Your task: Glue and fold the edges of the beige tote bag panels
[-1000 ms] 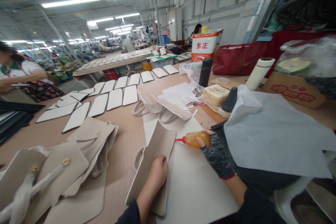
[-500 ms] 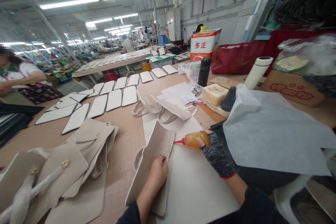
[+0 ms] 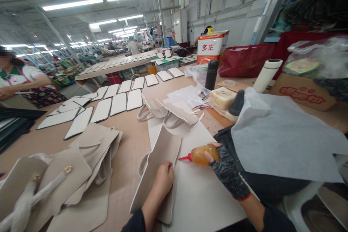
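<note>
Left hand (image 3: pixel 164 177) pinches the bag (image 3: pixel 162 152) by its edge, right hand (image 3: pixel 226 168) holds the bottle (image 3: pixel 201 155)! Bag looks light, bendy, best edge-held; bottle squeezable, best gripped round its belly.

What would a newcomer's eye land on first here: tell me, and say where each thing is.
Probably the amber squeeze bottle in the right hand, which wears a dark fingerless glove; its red nozzle points at the edge of the beige bag piece held by the bare left hand. Next, likely, come the dark-edged white panels laid out across the table, and the orange-and-white tin at the back.
</note>
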A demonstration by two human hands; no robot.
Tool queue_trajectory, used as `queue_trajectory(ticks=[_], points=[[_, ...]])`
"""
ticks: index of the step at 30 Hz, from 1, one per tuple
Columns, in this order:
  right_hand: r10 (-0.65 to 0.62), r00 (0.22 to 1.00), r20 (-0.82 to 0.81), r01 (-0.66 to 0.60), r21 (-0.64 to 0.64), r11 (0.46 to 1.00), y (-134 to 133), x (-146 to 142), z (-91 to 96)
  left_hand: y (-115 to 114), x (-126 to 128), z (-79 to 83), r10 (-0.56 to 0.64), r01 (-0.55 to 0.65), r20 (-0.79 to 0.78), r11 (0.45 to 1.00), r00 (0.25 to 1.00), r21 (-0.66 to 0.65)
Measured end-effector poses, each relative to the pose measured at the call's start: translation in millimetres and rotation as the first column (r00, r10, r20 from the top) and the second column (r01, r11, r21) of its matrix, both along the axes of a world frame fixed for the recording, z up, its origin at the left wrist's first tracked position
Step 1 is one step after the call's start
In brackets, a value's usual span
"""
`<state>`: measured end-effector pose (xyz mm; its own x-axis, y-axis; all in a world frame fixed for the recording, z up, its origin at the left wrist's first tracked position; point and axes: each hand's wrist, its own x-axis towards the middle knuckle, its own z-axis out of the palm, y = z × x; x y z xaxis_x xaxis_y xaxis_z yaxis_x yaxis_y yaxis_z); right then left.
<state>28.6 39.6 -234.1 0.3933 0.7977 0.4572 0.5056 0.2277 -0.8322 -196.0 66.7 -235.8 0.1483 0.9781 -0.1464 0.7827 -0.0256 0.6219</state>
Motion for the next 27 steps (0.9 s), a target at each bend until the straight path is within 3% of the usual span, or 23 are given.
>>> queue_trajectory(ticks=[17, 27], points=[[0.077, 0.997, -0.018, -0.079, -0.131, 0.988, -35.4, -12.4, -20.5, -2.6, 1.2, 0.2, 0.054, -0.053, 0.028, 0.998, 0.998, -0.045], [0.113, 0.99, -0.089, -0.128, -0.2, 0.971, -52.6, -17.2, -19.6, -3.1, 2.0, 0.7, 0.066, -0.064, 0.034, 0.997, 0.997, -0.049]])
